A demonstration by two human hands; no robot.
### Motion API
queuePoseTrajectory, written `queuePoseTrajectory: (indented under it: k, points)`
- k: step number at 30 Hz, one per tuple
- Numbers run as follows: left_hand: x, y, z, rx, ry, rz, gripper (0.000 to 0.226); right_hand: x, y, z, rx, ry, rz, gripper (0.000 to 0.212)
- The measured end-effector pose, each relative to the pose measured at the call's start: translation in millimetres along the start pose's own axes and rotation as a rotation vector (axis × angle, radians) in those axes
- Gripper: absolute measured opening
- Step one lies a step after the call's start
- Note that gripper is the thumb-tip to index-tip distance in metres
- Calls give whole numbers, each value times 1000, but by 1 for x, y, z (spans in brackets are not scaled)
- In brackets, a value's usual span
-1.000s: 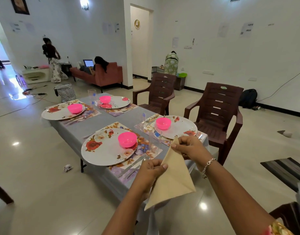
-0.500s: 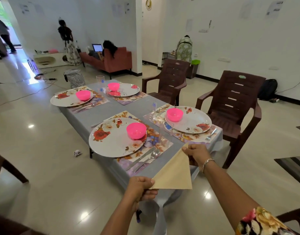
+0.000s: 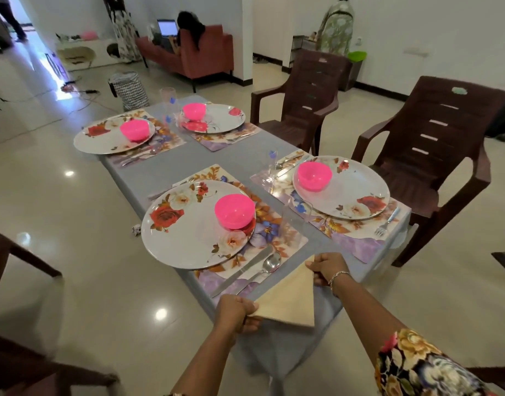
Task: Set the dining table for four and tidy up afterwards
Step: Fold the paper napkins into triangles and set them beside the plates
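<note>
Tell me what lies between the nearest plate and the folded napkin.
A knife and a spoon lie there side by side on the placemat, shown in the head view.

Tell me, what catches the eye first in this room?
Four pink bowls stand out most, one on each flowered plate along the grey table. At its near edge, the left hand and right hand hold a folded beige napkin by two corners. Two brown chairs stand on the right.

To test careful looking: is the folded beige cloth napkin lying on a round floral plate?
No, the beige cloth napkin is held by the left hand and right hand at the near end of the grey-clothed table.
</note>
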State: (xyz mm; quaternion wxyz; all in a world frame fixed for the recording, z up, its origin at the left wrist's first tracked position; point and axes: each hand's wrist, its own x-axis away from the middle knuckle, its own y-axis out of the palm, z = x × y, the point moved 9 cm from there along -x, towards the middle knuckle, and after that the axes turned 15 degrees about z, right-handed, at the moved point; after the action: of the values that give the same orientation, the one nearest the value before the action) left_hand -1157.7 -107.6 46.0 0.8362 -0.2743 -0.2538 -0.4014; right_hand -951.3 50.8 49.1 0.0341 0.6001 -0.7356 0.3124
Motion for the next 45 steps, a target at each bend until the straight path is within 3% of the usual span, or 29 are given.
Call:
queuePoseTrajectory:
  k: [5,11,15,19,23,26,29,33,37,45]
  points:
    - [-14,1,-5,-75,-4,34,15,-10,8,-1,223,-146,49,43]
    - [-21,6,-8,-294,54,53,14,-7,12,-11,452,-326,96,27]
    - [-22,0,-2,-521,205,127,25,-3,14,-11,491,-369,116,19]
    - [-10,-8,1,-720,255,151,43,4,5,-10,392,-373,121,29]
    - [21,-18,15,-908,462,317,52,23,-25,3,308,-383,141,20]
    - [55,-9,32,-843,715,390,44,45,-54,20,272,-408,168,15]
    - [89,19,34,-735,924,295,24,69,-86,46,247,-430,229,14]
    - [133,60,9,-606,1046,142,20,100,-135,90,264,-427,299,16]
    - [173,112,-18,-587,1085,-90,19,118,-196,136,327,-379,332,19]
    - [260,255,-54,-717,1181,-344,15,128,-347,217,350,-232,477,15]
